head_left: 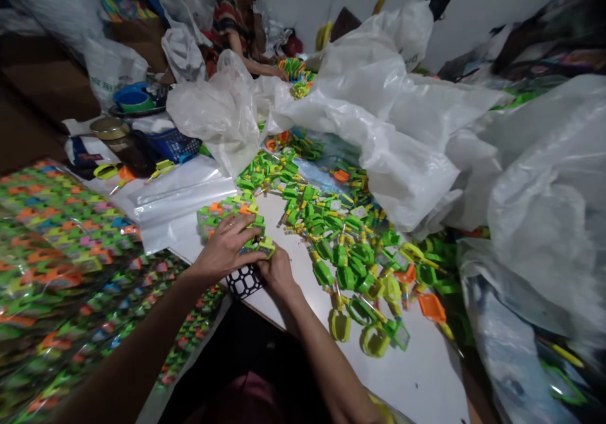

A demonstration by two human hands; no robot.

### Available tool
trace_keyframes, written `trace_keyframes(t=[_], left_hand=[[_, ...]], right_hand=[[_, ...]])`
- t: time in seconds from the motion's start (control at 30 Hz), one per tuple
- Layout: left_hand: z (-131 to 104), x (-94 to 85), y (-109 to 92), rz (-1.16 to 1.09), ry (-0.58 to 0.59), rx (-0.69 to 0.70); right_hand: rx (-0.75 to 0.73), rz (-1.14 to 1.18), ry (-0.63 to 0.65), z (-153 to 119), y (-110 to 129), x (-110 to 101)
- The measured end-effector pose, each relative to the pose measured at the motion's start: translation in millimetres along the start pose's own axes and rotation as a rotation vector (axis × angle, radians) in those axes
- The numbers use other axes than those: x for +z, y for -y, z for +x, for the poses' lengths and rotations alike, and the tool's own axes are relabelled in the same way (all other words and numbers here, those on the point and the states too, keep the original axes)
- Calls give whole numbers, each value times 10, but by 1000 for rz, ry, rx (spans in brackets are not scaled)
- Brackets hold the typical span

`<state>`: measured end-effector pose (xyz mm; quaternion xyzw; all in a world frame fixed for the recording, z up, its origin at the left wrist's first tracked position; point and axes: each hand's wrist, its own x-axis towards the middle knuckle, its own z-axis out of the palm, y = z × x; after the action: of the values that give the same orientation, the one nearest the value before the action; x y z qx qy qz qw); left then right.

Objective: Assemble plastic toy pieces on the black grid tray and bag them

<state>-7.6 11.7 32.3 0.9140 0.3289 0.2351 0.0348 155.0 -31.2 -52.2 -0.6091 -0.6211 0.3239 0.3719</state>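
A block of green, yellow and orange plastic pieces sits in rows at the table's near left edge, in a black-and-white honeycomb-patterned rack. My left hand bends over the block from above, its fingers closed around the pieces and its thumb reaching toward my right hand. At the rack's right side, my right hand is closed beside a yellow-green piece; its fingertips are mostly hidden. To the right lies a loose heap of green plastic pieces, many with short striped sticks attached.
Sheets of packed colourful pieces fill the left. A clear plastic bag, a lidded jar and a blue basket stand behind them. Large white plastic bags cover the back and right. Another person works at the far end.
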Motion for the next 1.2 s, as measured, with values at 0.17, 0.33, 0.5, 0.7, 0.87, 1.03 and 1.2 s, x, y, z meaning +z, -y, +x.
trace_keyframes(t=[0.17,0.33,0.5,0.7,0.87,1.03,1.2], left_hand=[[27,30,52,9,-10,-14],[49,-7,36,12,15,-47],[-95,-14,-63,-13,4,57],[-184,64,-112,10,9,131],[-144,114,-153,28,-31,157],[-74,139,-164,-20,-10,178],[-23,135,-183,-20,-6,189]], right_hand=[[-9,-404,103,146,191,57],[-6,-441,257,95,416,-173],[-115,-427,-148,-973,58,-897],[45,-716,-175,-1141,-393,-1086],[44,-681,-168,6,-132,-799],[62,-695,-200,-30,65,-1317],[745,-853,-361,-909,-304,-2317]])
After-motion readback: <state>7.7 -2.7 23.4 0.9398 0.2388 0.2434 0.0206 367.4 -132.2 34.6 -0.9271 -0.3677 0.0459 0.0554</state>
